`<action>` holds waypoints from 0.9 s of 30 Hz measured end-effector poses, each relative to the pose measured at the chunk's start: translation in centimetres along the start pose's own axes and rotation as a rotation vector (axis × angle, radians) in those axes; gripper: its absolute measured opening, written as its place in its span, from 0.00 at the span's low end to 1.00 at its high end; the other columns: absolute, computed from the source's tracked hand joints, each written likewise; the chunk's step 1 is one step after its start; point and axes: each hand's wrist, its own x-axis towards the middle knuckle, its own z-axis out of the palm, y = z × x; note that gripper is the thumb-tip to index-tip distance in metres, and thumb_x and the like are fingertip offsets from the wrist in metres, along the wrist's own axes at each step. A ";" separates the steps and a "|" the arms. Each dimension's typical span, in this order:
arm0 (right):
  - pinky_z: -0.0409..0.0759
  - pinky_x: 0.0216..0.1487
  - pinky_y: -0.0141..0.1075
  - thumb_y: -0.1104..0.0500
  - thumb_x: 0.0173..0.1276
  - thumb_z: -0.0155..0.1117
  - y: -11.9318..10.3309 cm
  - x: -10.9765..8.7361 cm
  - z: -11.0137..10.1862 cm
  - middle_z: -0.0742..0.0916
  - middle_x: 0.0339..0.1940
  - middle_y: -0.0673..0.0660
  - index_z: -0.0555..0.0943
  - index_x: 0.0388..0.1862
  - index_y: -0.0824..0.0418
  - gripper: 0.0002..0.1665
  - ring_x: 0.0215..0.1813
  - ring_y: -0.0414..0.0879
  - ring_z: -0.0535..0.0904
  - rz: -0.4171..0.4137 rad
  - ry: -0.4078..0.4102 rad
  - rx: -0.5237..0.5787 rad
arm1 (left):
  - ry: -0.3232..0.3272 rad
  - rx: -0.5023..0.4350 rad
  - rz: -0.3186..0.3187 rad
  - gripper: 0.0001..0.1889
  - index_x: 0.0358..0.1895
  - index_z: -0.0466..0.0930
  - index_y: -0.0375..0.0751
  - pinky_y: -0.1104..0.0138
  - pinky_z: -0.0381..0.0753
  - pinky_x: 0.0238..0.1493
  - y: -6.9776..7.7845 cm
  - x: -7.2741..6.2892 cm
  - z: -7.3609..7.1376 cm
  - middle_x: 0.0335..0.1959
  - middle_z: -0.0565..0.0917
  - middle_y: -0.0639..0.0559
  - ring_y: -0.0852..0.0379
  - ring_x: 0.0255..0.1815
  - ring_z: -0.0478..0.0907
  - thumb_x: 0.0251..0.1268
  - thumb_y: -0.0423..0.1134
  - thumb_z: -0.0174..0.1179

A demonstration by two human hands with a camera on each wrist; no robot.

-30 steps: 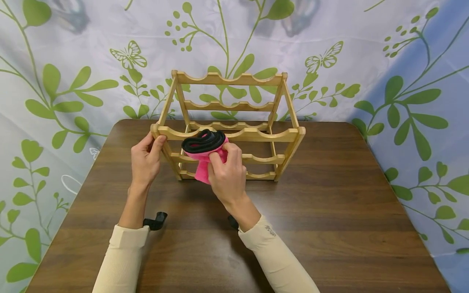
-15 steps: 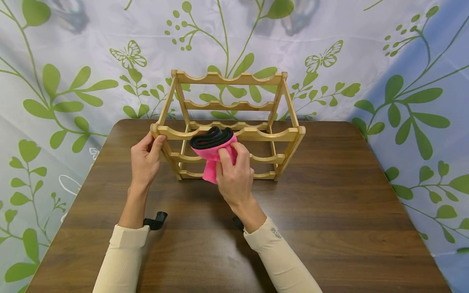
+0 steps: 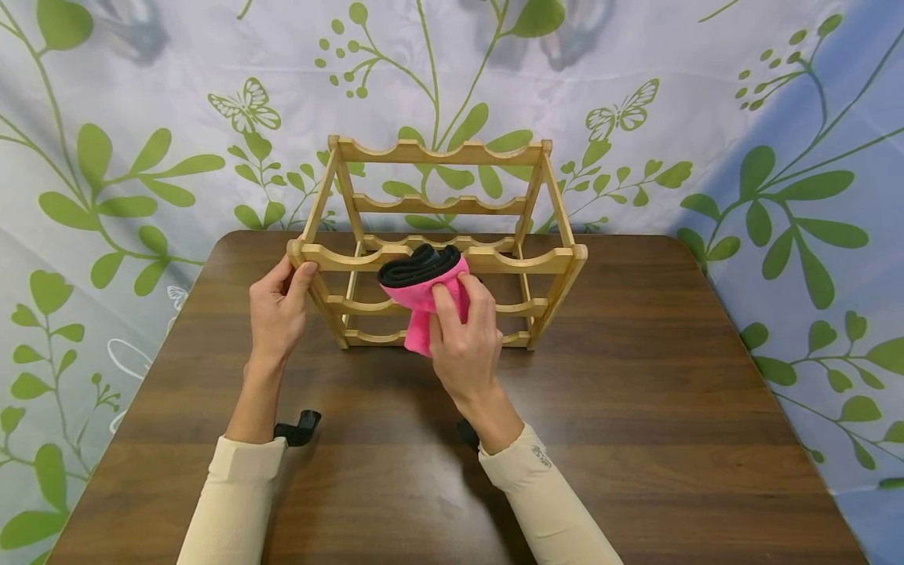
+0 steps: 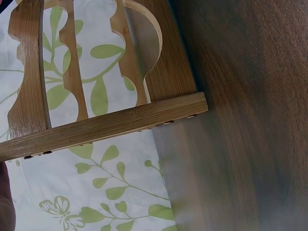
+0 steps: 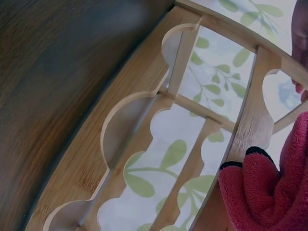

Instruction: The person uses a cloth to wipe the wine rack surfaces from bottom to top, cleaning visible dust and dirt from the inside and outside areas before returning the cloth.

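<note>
A light wooden wine rack [image 3: 544, 263] with scalloped rails stands upright on the table. My left hand [image 3: 278, 314] grips its front upper left corner, thumb in front of the post. In my right hand [image 3: 466, 337] is a pink cloth [image 3: 432, 295] with a black side, folded over and pinched between thumb and fingers. It lies against the middle of the top front rail, and a pink end hangs down. The right wrist view shows the fuzzy cloth [image 5: 260, 192] at the rail. In the left wrist view the rack's side post [image 4: 110, 120] crosses the frame.
The brown wooden table [image 3: 671, 408] extends to both sides and in front of the rack. Behind hangs a pale curtain [image 3: 282, 47] printed with green leaves and butterflies. A black curved piece [image 3: 299, 429] shows beside the left wrist.
My right hand has slid the pink cloth rightward along the top front rail. My left hand keeps its grip on the rack's corner, and the rack has stayed in place.
</note>
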 end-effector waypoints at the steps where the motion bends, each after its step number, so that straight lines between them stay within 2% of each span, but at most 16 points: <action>1: 0.84 0.42 0.48 0.66 0.65 0.64 0.0 0.0 0.0 0.78 0.51 0.68 0.79 0.49 0.62 0.13 0.48 0.60 0.79 0.002 0.002 -0.001 | -0.004 0.002 0.002 0.13 0.52 0.79 0.20 0.76 0.66 0.25 0.5 0.0 0.0 0.32 0.84 0.42 0.65 0.24 0.69 0.72 0.26 0.54; 3: 0.84 0.42 0.49 0.66 0.65 0.65 0.1 0.0 -0.1 0.78 0.50 0.68 0.79 0.48 0.63 0.13 0.48 0.60 0.79 0.004 0.008 -0.004 | -0.007 -0.001 0.015 0.13 0.52 0.79 0.19 0.76 0.66 0.26 1.0 0.0 0.1 0.33 0.84 0.37 0.65 0.25 0.70 0.72 0.27 0.54; 5: 0.84 0.40 0.49 0.67 0.64 0.65 0.2 0.0 -0.1 0.78 0.50 0.68 0.79 0.48 0.63 0.13 0.47 0.60 0.79 0.006 0.014 -0.005 | -0.010 0.003 0.023 0.13 0.52 0.79 0.19 0.76 0.66 0.26 1.0 0.1 0.1 0.33 0.84 0.36 0.65 0.25 0.70 0.72 0.26 0.54; 7: 0.84 0.38 0.50 0.67 0.62 0.66 0.4 0.0 -0.2 0.77 0.50 0.68 0.78 0.47 0.63 0.14 0.47 0.61 0.79 0.009 0.019 -0.005 | -0.013 0.007 0.028 0.13 0.52 0.78 0.18 0.76 0.65 0.26 1.1 0.1 0.1 0.33 0.80 0.26 0.65 0.24 0.68 0.72 0.26 0.54; 8: 0.84 0.38 0.50 0.67 0.62 0.66 0.4 0.0 -0.2 0.77 0.49 0.68 0.78 0.47 0.63 0.14 0.47 0.61 0.78 0.011 0.022 -0.007 | -0.013 0.010 0.029 0.13 0.52 0.78 0.18 0.76 0.64 0.25 1.1 0.1 0.1 0.33 0.80 0.25 0.65 0.23 0.67 0.72 0.26 0.54; 14: 0.84 0.35 0.50 0.67 0.60 0.67 0.8 0.0 -0.4 0.77 0.48 0.68 0.77 0.45 0.63 0.14 0.46 0.61 0.78 0.029 0.028 0.000 | -0.010 0.019 0.025 0.13 0.53 0.79 0.20 0.74 0.60 0.22 1.0 0.2 0.0 0.30 0.79 0.28 0.67 0.20 0.61 0.72 0.27 0.54; 22: 0.82 0.34 0.49 0.67 0.58 0.66 1.2 0.0 -0.9 0.77 0.48 0.69 0.77 0.45 0.64 0.15 0.46 0.62 0.77 0.051 0.038 0.035 | 0.002 0.037 0.015 0.14 0.55 0.79 0.22 0.75 0.61 0.23 0.8 0.3 0.0 0.30 0.80 0.34 0.67 0.22 0.64 0.71 0.26 0.55; 27: 0.80 0.31 0.48 0.67 0.58 0.65 1.5 -0.1 -1.0 0.76 0.47 0.69 0.77 0.45 0.65 0.15 0.46 0.62 0.76 0.059 0.048 0.038 | -0.002 0.012 0.015 0.14 0.56 0.78 0.21 0.75 0.66 0.27 1.1 0.5 0.0 0.30 0.80 0.39 0.62 0.24 0.67 0.71 0.25 0.55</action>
